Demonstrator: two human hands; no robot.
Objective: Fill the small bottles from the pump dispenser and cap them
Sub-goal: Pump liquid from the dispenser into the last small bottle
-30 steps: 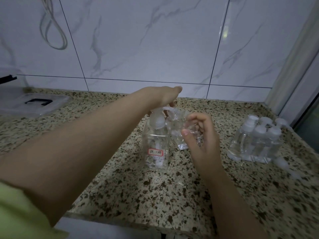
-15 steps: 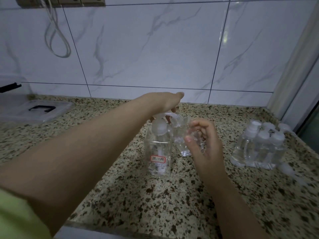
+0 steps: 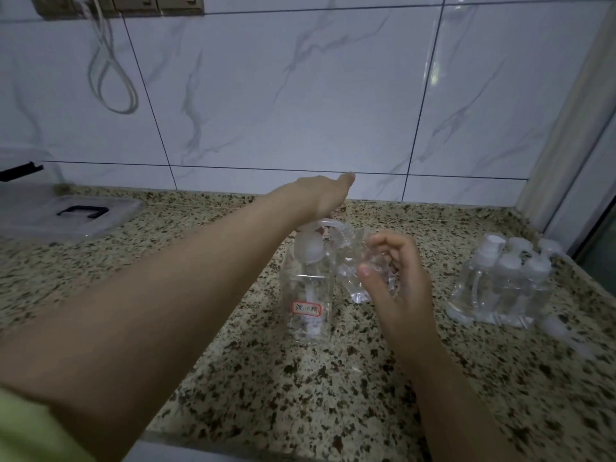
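Head view of a speckled granite countertop (image 3: 300, 395) set against a marble-patterned tiled wall (image 3: 300, 95). The clear pump dispenser (image 3: 308, 295) stands upright near the middle of the countertop, bearing a small red-bordered label (image 3: 306, 309) on its near face; its pump head and curved spout (image 3: 328, 225) point to the right. The left hand (image 3: 325, 195) reaches in from the near left and rests palm-down on top of the pump head, fingers extended and fairly straight toward the wall. The right hand (image 3: 395, 281), entering from the near right, has its thumb and curled fingers closed around a small clear bottle (image 3: 358, 278), held tilted just right of the dispenser with its mouth up beside the spout; whether spout and mouth touch cannot be told. At the far right of the countertop stands a tight cluster of small bottles with white caps (image 3: 506, 281), one of them fitted with a pump top, well apart from the dispenser. Another small clear item (image 3: 563, 331) lies on its side just near-right of the cluster, too blurred to identify. At the far left sits a translucent plastic lid with a black handle (image 3: 66, 215). A looped white cable (image 3: 113, 78) hangs from wall sockets (image 3: 133, 3) at upper left.
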